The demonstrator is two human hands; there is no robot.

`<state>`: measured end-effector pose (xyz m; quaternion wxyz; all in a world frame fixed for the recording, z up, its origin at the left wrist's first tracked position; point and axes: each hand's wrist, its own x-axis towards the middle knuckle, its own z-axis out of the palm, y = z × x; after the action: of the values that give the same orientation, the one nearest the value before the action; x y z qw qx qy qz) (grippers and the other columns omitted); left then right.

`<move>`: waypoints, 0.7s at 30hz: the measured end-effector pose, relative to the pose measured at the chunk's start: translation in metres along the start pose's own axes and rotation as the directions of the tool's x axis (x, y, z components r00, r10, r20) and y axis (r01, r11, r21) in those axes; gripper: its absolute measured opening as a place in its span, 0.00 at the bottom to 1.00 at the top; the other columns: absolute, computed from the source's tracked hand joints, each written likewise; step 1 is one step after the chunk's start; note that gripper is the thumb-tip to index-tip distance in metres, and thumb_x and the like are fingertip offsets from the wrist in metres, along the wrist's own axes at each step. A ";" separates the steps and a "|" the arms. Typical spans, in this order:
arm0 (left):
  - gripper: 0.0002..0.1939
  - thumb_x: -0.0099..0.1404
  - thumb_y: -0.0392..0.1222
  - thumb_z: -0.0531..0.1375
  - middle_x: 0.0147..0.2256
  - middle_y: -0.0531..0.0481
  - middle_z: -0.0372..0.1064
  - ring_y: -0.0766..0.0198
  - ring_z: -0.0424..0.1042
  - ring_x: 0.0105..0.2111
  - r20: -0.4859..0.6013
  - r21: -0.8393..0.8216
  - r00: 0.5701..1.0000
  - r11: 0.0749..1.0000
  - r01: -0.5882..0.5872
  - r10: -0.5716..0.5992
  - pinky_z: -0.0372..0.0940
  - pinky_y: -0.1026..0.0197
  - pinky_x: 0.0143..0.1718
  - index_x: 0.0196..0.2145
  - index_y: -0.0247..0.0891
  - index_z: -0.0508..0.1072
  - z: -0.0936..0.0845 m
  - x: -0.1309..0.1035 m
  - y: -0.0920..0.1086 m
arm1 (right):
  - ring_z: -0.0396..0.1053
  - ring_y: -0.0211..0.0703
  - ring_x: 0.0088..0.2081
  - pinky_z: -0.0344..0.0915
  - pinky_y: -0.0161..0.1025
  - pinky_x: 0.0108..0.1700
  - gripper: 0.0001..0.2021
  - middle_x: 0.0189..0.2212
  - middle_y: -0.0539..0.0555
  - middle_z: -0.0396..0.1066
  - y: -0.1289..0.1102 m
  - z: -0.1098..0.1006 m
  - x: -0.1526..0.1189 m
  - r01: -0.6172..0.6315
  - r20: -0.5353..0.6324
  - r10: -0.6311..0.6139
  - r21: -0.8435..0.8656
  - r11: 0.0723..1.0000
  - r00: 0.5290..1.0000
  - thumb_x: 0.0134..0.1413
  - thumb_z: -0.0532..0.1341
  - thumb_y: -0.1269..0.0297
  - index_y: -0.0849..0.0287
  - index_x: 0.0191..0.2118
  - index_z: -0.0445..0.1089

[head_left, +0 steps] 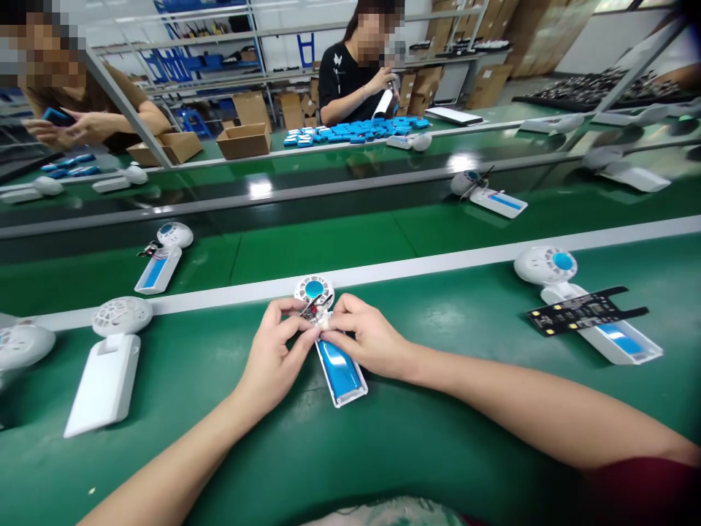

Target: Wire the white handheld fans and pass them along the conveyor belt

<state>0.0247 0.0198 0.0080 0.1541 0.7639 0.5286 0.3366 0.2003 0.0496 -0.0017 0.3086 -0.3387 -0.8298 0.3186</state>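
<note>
An opened handheld fan (340, 372) lies on the green bench in front of me, its round head pointing away and a blue battery in its handle. At its neck sits a small circuit board (313, 310) with red and dark wires. My left hand (279, 343) is closed in a pinch at the board's left side. From the right, my right hand (372, 340) pinches at the same neck, its fingertips close to the left ones. What the right fingertips hold is hidden.
A white fan (104, 380) lies to my left. At right, a black circuit panel (588, 310) rests across another open fan (624, 343). More fans sit on the green conveyor (307, 245) beyond the white rail. Across it, co-workers handle parts near piled blue batteries (355, 131).
</note>
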 end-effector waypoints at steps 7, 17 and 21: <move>0.18 0.62 0.35 0.52 0.41 0.49 0.63 0.67 0.65 0.40 -0.049 -0.054 0.994 0.994 -0.100 0.098 0.62 0.63 0.42 0.50 0.44 0.63 -0.007 0.001 -0.010 | 0.59 0.34 0.31 0.58 0.32 0.34 0.06 0.28 0.50 0.57 -0.006 0.000 0.012 -0.155 -0.068 0.182 0.287 0.945 0.981 0.51 0.57 0.69 0.62 0.28 0.70; 0.18 0.63 0.32 0.50 0.34 0.50 0.61 0.69 0.64 0.33 0.020 0.014 0.985 0.985 -0.174 0.174 0.62 0.67 0.33 0.51 0.41 0.62 -0.009 -0.004 -0.001 | 0.59 0.34 0.32 0.57 0.33 0.36 0.07 0.27 0.49 0.56 -0.015 -0.003 0.014 -0.184 -0.055 0.220 0.376 0.908 0.974 0.49 0.57 0.73 0.63 0.23 0.69; 0.20 0.62 0.31 0.51 0.33 0.50 0.60 0.69 0.63 0.31 0.015 0.081 0.973 0.970 -0.230 0.230 0.62 0.67 0.33 0.52 0.40 0.60 -0.009 -0.006 -0.001 | 0.58 0.34 0.32 0.56 0.33 0.35 0.07 0.27 0.49 0.56 -0.017 -0.003 0.012 -0.169 -0.058 0.203 0.364 0.916 0.977 0.49 0.57 0.72 0.63 0.23 0.68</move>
<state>0.0169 0.0134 0.0118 0.0842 0.8266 0.4494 0.3280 0.1895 0.0505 0.0161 0.3722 -0.3690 -0.7066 0.4755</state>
